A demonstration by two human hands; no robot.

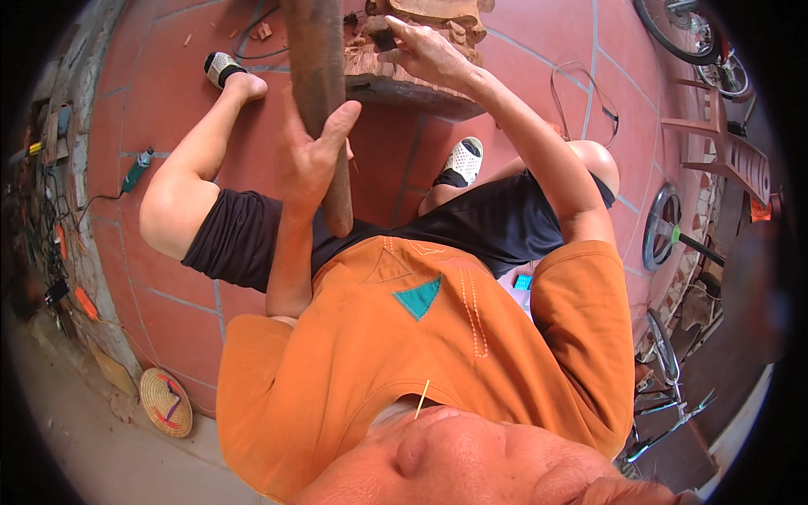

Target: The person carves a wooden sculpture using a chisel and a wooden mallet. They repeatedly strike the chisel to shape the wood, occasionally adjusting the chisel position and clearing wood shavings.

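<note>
A long brown wooden club (316, 67) stands out in front of me, thick at the top and narrowing to a rounded lower end. My left hand (310, 164) is closed around its narrower part, with the thumb on the right side. Farther off, my right hand (427, 57) reaches over a carved wood block (421, 90). Between its thumb and fingers is a small dark piece (384, 39), whose kind I cannot make out. Ridges and rounded shapes are cut into the block's top. The club's upper end runs out of view.
Wood chips (264, 31) and a dark cable (240, 42) lie on the red tiles (370, 177) near the block. A green power tool (137, 170) is at left, a woven hat (166, 402) lower left. At right stand a brown plastic chair (728, 151) and a wheel (661, 225).
</note>
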